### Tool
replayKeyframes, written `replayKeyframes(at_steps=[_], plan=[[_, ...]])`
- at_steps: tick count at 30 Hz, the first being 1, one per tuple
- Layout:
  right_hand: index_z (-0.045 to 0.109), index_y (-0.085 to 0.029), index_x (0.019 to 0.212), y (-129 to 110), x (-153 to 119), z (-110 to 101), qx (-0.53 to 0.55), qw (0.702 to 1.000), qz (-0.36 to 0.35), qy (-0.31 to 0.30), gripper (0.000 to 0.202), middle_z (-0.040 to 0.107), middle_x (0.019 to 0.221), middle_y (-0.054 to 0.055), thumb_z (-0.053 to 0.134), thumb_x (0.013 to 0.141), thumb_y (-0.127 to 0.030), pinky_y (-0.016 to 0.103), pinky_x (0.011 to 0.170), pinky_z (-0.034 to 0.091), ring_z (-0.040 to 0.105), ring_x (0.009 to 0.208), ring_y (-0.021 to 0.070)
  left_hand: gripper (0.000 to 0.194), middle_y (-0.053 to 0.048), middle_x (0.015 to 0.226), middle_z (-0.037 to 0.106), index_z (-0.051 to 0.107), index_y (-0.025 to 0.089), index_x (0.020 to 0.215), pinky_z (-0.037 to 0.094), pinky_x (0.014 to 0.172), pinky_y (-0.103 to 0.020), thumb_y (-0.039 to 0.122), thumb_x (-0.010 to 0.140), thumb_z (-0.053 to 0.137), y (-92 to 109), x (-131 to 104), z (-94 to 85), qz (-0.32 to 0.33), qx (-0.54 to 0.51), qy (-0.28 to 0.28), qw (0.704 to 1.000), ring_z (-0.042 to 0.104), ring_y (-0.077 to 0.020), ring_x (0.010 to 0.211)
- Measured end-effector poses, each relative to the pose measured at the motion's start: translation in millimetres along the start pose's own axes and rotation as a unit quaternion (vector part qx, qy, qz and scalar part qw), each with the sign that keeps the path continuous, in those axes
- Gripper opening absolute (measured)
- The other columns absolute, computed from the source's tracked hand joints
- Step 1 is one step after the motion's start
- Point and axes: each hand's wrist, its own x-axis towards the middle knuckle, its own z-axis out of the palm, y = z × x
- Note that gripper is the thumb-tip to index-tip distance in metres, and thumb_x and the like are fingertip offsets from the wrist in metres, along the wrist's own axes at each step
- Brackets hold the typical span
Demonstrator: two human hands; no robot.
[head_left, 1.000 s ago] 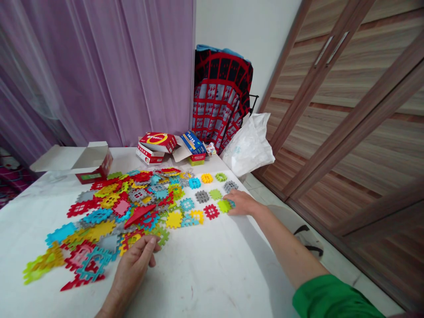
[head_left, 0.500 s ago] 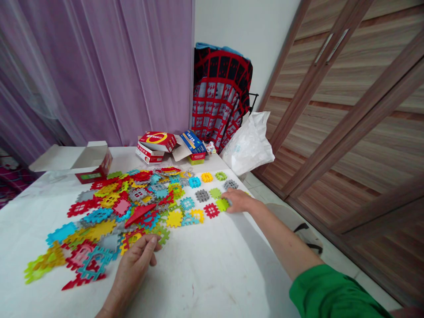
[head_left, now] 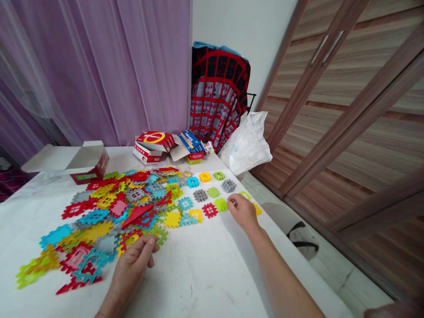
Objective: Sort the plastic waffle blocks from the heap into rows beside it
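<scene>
My left hand (head_left: 137, 256) rests on the table beside the heap, its fingers curled and its thumb laid along them. Its fingertips are by a green notched building tile (head_left: 160, 234), and I see nothing in them. To the right, my right hand (head_left: 244, 211) is over the table with bent fingers, just right of a lime-green tile (head_left: 221, 204); nothing shows in its grip. Around it lie a red window tile (head_left: 210, 210), a grey stack of tiles (head_left: 229, 185), a dark grey tile (head_left: 200, 195) and a yellow tile (head_left: 257, 209) partly behind the hand.
A heap of mixed notched tiles (head_left: 119, 207) covers the table's left and middle. An opened carton (head_left: 89, 170) stands at back left, with a red box (head_left: 154, 143) and a blue box (head_left: 190, 143) further right. A white bag (head_left: 247, 143) is at the far right corner.
My right hand has drawn back to the right, off the lime-green tile, which stays on the table. The left hand keeps its place beside the heap. The view has shifted slightly.
</scene>
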Motion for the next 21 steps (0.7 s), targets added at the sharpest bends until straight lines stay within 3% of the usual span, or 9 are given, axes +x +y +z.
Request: replayKeyframes(at_steps=[3, 8, 12, 17, 21], plan=[[0.069, -0.025, 0.09, -9.0, -22.5, 16.5, 0.028, 0.999, 0.023, 0.033, 0.023, 0.07, 0.09, 0.002, 0.046, 0.087, -0.024, 0.025, 0.071, 0.045, 0.062, 0.076, 0.0156, 0.062, 0.003, 0.051, 0.058, 0.064, 0.023, 0.076, 0.035, 0.042, -0.026, 0.083, 0.06, 0.058, -1.2, -0.2, -0.7, -0.002, 0.003, -0.006, 1.0, 0.048, -0.0139, 0.042], [0.071, -0.027, 0.097, -24.0, -40.9, 26.5, 0.003, 1.0, 0.015, -0.015, 0.024, 0.073, 0.089, 0.001, 0.049, 0.088, -0.027, 0.024, 0.071, 0.046, 0.065, 0.079, 0.0163, 0.062, 0.003, 0.054, 0.06, 0.064, 0.022, 0.078, 0.031, 0.04, -0.025, 0.082, 0.062, 0.058, -7.0, 0.5, -1.2, -0.004, 0.006, -0.011, 1.0, 0.046, -0.0128, 0.041], [0.07, -0.027, 0.108, -36.8, -44.5, 28.0, -0.014, 0.999, -0.013, -0.041, 0.026, 0.072, 0.093, 0.003, 0.057, 0.085, -0.03, 0.025, 0.073, 0.047, 0.065, 0.082, 0.0169, 0.062, 0.003, 0.054, 0.059, 0.064, 0.022, 0.079, 0.033, 0.039, -0.025, 0.081, 0.062, 0.058, -6.7, 0.8, -0.8, -0.003, 0.002, -0.014, 1.0, 0.047, -0.0128, 0.042], [0.072, -0.028, 0.102, -48.5, -42.4, 33.0, -0.006, 0.998, -0.042, -0.053, 0.021, 0.071, 0.093, 0.003, 0.055, 0.089, -0.027, 0.025, 0.074, 0.047, 0.066, 0.085, 0.0167, 0.062, 0.002, 0.057, 0.062, 0.062, 0.023, 0.074, 0.043, 0.047, -0.027, 0.083, 0.058, 0.059, -3.0, 0.9, 0.3, 0.007, -0.007, -0.009, 1.0, 0.052, -0.0136, 0.044], [0.071, -0.028, 0.102, -52.7, -38.7, 38.6, 0.012, 0.996, -0.074, -0.054, 0.02, 0.071, 0.097, 0.003, 0.055, 0.09, -0.026, 0.026, 0.077, 0.048, 0.065, 0.09, 0.0175, 0.061, 0.002, 0.059, 0.063, 0.062, 0.023, 0.076, 0.043, 0.048, -0.027, 0.082, 0.061, 0.057, -3.8, 0.7, 0.4, 0.006, 0.005, -0.009, 1.0, 0.052, -0.0137, 0.045]])
